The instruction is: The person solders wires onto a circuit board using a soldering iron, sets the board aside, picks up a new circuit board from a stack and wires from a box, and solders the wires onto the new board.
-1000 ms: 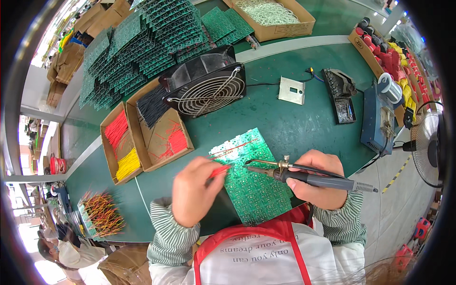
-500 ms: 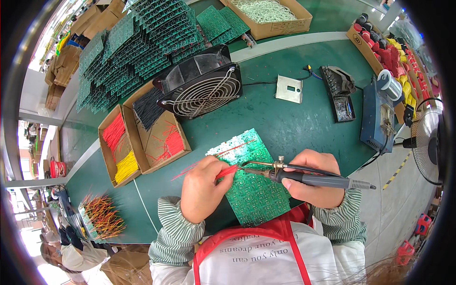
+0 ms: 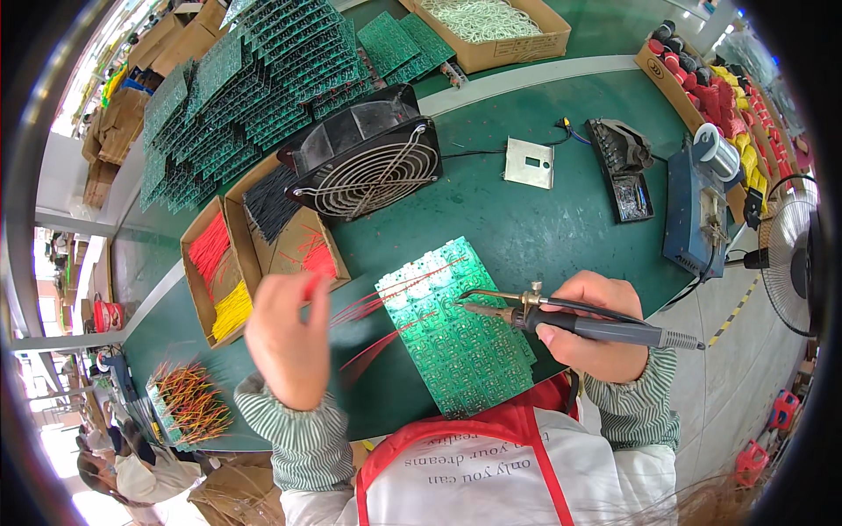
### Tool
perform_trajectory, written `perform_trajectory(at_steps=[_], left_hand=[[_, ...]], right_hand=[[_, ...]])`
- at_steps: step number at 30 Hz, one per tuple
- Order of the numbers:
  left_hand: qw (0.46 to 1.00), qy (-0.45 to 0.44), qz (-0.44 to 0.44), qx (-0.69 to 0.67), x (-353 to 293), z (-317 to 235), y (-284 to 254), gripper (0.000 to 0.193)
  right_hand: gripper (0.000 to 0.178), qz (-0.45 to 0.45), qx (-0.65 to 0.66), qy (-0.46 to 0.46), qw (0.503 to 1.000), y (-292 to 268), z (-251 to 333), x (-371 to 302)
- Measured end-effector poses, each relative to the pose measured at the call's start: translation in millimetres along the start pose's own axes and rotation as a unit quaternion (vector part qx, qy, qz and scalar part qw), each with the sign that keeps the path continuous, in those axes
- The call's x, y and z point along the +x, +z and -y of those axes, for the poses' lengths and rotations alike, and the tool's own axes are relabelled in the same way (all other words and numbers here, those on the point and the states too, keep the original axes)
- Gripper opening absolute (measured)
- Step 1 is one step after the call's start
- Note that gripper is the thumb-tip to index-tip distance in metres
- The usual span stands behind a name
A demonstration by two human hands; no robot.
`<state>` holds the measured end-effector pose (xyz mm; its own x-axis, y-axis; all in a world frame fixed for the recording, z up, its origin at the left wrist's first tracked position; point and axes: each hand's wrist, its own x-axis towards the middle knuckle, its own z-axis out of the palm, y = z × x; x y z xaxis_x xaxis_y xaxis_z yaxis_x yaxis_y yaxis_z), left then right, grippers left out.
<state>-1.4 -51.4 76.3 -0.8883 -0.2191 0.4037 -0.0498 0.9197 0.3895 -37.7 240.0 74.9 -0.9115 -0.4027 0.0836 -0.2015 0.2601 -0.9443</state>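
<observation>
My right hand [image 3: 598,329] grips a soldering iron [image 3: 605,330] with a metal solder-feed tube clamped on it. Its tip is over a green panel of small circuit boards [image 3: 460,351], which lies on the bench in front of me. Thin red wires [image 3: 373,302] reach from the panel's upper left out over the bench. My left hand [image 3: 289,337] is off the panel, at the near edge of a cardboard box [image 3: 289,302] with red wires in it. The hand is smeared by motion; some red shows by its fingertips, but whether it is held I cannot tell.
A black fan [image 3: 364,158] stands behind the wire boxes, with stacked circuit boards [image 3: 263,88] beyond. Yellow wires [image 3: 231,311] lie in the left box. At right are a blue soldering station [image 3: 693,210], a solder spool [image 3: 717,153] and a black tray [image 3: 630,193].
My left hand has left the panel and swung left to the wire box. The red wires it held now lie on the panel. The iron has shifted slightly right.
</observation>
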Motion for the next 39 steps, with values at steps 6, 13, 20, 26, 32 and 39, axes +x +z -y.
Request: perform_trajectory(at_steps=[6,13,20,26,32,39], left_hand=[[0.956,0.028,0.214,-0.197,-18.6,-37.0,29.3,0.009],[0.950,0.040,0.238,-0.197,-19.4,-38.0,42.5,0.009],[0.951,0.052,0.238,-0.189,-18.4,-38.5,42.6,0.010],[0.951,0.043,0.244,-0.186,-18.0,-38.6,40.2,0.010],[0.992,-0.016,0.089,-0.091,-0.5,-12.3,12.1,0.010],[0.976,0.101,0.143,-0.130,-5.9,-43.4,25.1,0.010]], right_hand=[[0.017,-0.005,0.028,0.014,1.000,-6.1,-0.7,-3.0],[0.018,-0.008,0.029,0.020,0.999,-5.6,-2.9,-2.7],[0.017,-0.004,0.022,0.025,0.999,-4.2,-4.6,-0.4],[0.017,-0.028,0.047,0.026,0.998,-7.4,-4.4,-1.6],[0.017,-0.033,0.033,0.026,0.999,-14.0,-3.7,-6.6],[0.018,-0.033,0.021,0.035,0.999,-22.4,-4.6,-10.1]])
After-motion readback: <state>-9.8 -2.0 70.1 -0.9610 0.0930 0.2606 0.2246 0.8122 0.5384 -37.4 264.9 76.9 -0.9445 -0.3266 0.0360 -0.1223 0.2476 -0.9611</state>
